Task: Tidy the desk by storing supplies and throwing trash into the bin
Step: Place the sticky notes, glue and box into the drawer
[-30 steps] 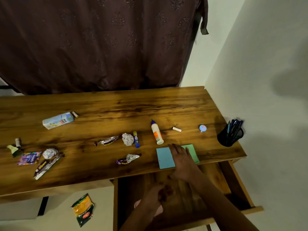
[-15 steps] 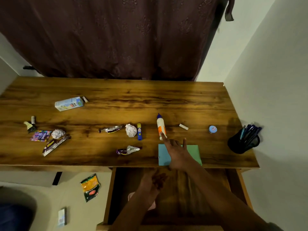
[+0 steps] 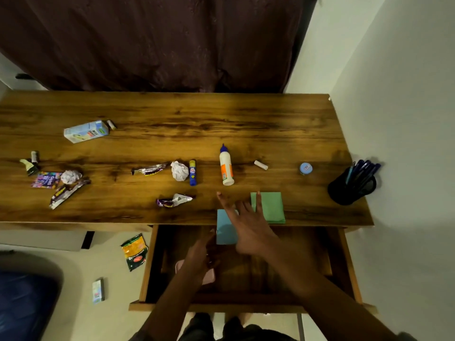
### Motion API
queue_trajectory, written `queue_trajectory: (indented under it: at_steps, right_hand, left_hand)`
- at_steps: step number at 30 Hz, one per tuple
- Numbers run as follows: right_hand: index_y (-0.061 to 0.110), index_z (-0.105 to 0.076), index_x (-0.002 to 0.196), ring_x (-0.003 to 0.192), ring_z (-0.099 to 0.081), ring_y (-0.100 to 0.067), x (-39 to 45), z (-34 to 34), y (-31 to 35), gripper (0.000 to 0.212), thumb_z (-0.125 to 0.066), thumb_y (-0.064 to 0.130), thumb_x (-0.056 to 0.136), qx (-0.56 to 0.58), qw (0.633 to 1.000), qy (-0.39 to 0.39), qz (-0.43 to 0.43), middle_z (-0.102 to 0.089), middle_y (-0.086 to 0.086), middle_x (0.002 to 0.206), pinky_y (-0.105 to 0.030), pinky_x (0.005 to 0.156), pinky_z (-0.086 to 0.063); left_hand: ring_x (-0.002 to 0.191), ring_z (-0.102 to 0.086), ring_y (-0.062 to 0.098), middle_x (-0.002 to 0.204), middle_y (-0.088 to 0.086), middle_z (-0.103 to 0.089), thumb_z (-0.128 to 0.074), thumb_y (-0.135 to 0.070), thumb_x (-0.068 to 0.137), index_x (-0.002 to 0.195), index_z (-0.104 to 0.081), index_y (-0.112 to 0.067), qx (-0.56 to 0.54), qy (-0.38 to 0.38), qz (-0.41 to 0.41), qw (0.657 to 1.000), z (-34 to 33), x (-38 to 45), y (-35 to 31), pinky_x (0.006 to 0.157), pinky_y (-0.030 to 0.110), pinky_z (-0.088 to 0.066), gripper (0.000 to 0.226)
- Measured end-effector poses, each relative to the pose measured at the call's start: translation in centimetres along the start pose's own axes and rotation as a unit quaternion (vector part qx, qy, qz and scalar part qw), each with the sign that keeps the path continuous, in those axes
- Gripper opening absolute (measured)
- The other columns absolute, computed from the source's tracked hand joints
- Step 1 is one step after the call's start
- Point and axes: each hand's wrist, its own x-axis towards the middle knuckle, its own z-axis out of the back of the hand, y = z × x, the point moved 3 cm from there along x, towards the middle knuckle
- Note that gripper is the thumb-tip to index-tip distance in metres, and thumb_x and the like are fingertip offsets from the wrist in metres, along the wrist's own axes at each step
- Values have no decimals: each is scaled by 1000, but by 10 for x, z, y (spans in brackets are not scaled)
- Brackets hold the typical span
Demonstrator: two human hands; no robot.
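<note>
blue pad (image 3: 225,228) now overhangs drawer (image 3: 344,262); two pads, green pad (image 3: 269,206) unmoved.

2 paper pads (image 3: 270,207), 2 crumpled paper balls (image 3: 179,170), 2 glues (image 3: 226,166), approx. 4 wrappers (image 3: 150,170).

Wooden bench (image 3: 172,112) carrying milk carton (image 3: 86,131), glue bottle (image 3: 226,166), glue stick (image 3: 192,173), crumpled paper (image 3: 179,170), candy wrappers (image 3: 175,200), green notepad (image 3: 269,207), pen holder (image 3: 349,187)

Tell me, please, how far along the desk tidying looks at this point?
Early. Done: the drawer is open, a pink item inside. In hand: the right hand slides the blue pad over the desk edge; the left hand waits below. Left: green pad, glue bottle, glue stick, wrappers, crumpled paper, carton.
</note>
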Motion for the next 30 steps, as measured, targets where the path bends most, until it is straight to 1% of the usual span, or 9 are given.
queue_trajectory:
  at_steps: [2,4,9,13,15,17,20,26,30]
  right_hand:
    - [34,35,149,146,-28,-35,-16,-5,6,156,-91,27,59,10,1000,-1,0,-35,-15,153,-69,118,7]
    - [34,34,150,146,-29,-34,-33,-13,10,153,-90,26,61,17,1000,-3,7,-35,-13,152,-67,119,8]
    - [33,34,151,155,-3,-33,-67,-41,8,141,-83,18,73,32,999,2,7,-14,-12,166,-61,123,5]
    - [29,32,152,153,1,-44,-71,-70,0,145,-84,53,69,18,997,81,-4,-10,-10,166,-59,117,17]
    - [29,30,153,153,-5,-43,-66,-87,-7,149,-85,57,63,16,995,99,0,-16,-12,164,-63,121,8]
    - [29,28,153,151,-13,-41,-61,-103,-13,146,-83,55,63,15,993,113,-4,-21,-11,161,-63,122,-3]
    - [27,25,155,149,-16,-40,-56,-113,-16,140,-82,51,68,17,991,130,-10,-19,-12,161,-61,121,-12]
    - [23,11,160,149,-18,-38,-55,-130,-10,124,-78,34,75,-8,990,142,-16,-18,-12,163,-54,120,-15]
    - [24,-2,161,148,-23,-33,-57,-138,-13,110,-74,27,78,0,988,152,-18,-20,-8,163,-50,121,-20]
  left_hand:
    - [109,-68,31,119,12,-71,-62,-48,96,127,-65,-16,53,-34,-6,998,12,-4,3,82,39,-54,44]
    - [107,-68,27,120,9,-70,-60,-50,97,127,-66,-17,102,-65,-32,992,22,-13,3,78,38,-54,46]
    - [87,-74,26,99,9,-76,-54,-42,103,105,-72,-13,161,-56,-79,982,28,-49,4,62,28,-48,34]
    - [84,-75,28,96,12,-77,-60,-35,101,100,-74,-11,158,-51,-115,979,30,-59,7,62,27,-56,27]
    - [84,-75,28,94,11,-77,-62,-34,100,97,-75,-13,158,-56,-126,978,31,-60,10,65,29,-58,25]
    - [84,-75,26,93,8,-76,-61,-34,100,93,-73,-19,173,-63,-144,972,31,-62,11,68,30,-58,20]
    - [81,-74,22,94,4,-75,-61,-35,100,93,-69,-26,208,-68,-167,961,33,-63,14,71,30,-59,14]
    - [69,-75,13,97,3,-76,-62,-36,100,99,-72,-20,228,-90,-175,954,43,-65,19,79,38,-63,19]
    - [68,-76,12,100,1,-75,-64,-39,99,96,-75,-16,240,-96,-168,951,45,-65,24,74,32,-61,25]
